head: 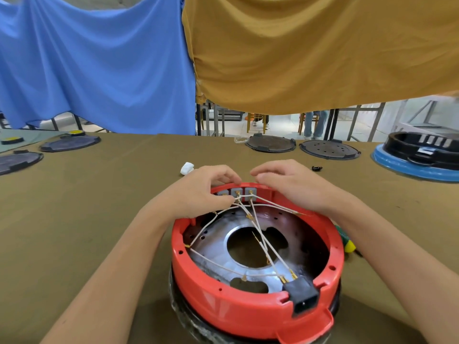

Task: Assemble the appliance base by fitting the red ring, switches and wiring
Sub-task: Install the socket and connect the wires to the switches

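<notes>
At the far rim of the red ring (248,309), a white wire (238,202) is pinched by the left hand (198,192) just below the grey switches (237,193). The right hand (288,184) is rested curled on the rim; its grip cannot be judged. The ring is seated open-side up near the tabletop's (99,194) near edge, black socket (301,295) pointing toward the viewer.

— What can't you make out?

— The left hand (198,192) covers the leftmost of the grey switches (236,192), and its fingertips hide where the white wires (260,242) join. The right hand (288,184) lies over the far rim of the red ring (238,304); whether it grips anything is unclear.

— And lower down?

— The dark base (188,319) under the ring runs off the bottom edge. A green and yellow tool (346,243) is mostly behind the right forearm.
</notes>
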`<state>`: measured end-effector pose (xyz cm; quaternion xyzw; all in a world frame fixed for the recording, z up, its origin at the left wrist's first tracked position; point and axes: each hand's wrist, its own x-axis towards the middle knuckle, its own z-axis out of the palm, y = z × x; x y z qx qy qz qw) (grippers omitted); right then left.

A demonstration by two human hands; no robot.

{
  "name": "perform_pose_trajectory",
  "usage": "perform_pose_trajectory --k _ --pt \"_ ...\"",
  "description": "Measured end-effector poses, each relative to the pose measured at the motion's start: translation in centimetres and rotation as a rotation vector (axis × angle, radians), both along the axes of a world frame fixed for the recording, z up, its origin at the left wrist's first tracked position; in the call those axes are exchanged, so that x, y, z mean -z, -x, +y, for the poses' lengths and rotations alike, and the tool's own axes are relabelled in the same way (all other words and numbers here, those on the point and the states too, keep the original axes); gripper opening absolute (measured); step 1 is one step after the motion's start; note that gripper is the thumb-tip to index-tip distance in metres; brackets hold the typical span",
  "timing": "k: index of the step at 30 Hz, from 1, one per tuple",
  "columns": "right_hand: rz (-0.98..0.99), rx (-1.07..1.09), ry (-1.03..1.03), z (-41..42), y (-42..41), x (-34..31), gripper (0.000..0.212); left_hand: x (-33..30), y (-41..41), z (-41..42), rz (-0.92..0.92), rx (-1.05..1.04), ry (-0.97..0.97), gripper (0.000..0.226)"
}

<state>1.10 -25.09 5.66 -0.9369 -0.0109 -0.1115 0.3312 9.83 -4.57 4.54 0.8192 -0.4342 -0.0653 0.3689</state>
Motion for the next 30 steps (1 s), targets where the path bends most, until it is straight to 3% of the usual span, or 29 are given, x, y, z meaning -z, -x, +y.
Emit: perform_pose_trajectory --k 3,11,19,25,28,30 --pt "0.044 -0.007 -0.178 -0.5 0.9 -0.5 0.017 -0.2 -0.3 0.2 0.014 0.018 -0.008 0.03" --pt "0.068 0.01 0.255 -0.6 1.6 -1.1 0.032 -0.1 -0.4 0.5 -0.017 -0.021 -0.05 0.028" --pt "0.063 -0.093 0.2 0.1 1.1 -0.3 0.027 0.0 -0.5 0.4 -0.034 -0.026 -0.04 0.028" --pt "0.0 0.005 0.238 -0.9 1.1 -0.3 0.03 -0.5 -0.8 1.7 0.155 0.0 -0.074 0.051" --pt "-0.04 0.023 0.208 -0.8 0.9 0.1 0.02 -0.7 -0.7 1.8 0.131 -0.008 -0.111 0.044" --pt "-0.042 -0.025 0.217 -0.5 0.3 0.4 0.03 -0.6 -0.5 1.5 0.089 -0.01 -0.108 0.039"
